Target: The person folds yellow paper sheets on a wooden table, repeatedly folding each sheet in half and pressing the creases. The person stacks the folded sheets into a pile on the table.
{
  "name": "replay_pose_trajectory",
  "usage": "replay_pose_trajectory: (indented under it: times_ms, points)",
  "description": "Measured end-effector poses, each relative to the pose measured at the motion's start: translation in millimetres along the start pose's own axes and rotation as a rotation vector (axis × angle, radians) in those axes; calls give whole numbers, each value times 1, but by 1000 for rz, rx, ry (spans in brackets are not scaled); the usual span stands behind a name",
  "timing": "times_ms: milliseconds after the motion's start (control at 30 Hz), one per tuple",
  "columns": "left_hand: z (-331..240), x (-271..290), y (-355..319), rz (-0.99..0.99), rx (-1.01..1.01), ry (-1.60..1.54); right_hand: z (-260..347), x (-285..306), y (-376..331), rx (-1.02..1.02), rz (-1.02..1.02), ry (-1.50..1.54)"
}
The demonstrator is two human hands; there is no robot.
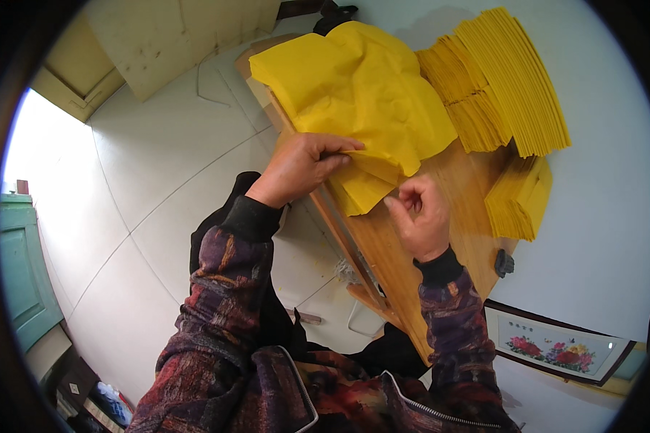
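Fingers of the left hand pinch the edge of a loose yellow paper sheet, which sprawls crumpled over the far end of the wooden table. Right hand curls narrow, thumb and fingertips nipping the sheet's lower folded corner against the tabletop. Beyond the sheet, at the table's right edge, fanned stacks of folded yellow paper lean against the white wall. Below the table, a framed flower picture rests against that wall.

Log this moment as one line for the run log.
left hand: pinching yellow paper sheet | right hand: curled at the sheet's lower edge | wooden board underneath | folded yellow stacks behind
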State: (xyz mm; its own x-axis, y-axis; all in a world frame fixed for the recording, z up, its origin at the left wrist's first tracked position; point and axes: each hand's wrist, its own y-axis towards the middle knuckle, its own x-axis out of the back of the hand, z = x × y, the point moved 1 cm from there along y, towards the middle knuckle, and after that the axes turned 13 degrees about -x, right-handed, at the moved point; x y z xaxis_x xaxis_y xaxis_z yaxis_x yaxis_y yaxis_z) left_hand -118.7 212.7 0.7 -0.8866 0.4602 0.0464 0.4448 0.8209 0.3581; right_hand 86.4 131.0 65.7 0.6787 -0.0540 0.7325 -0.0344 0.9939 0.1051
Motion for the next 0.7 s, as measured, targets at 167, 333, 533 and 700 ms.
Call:
replay_pose_trajectory:
  times_ms: [167, 333, 533, 700]
  points:
    - [-4, -1, 1, -10, 30, -79, -1, -11, -5, 240, -25, -314]
    - [-8, 0, 1, -19, 69, -113, -1, -11, 4, 176, -10, -206]
    - [-7, 1, 1, 1, 47, -104, 2, -6, 14, -25, 125, 13]
    - [-10, 3, -1, 17, 81, -171, 1, -1, 19, -162, 222, 140]
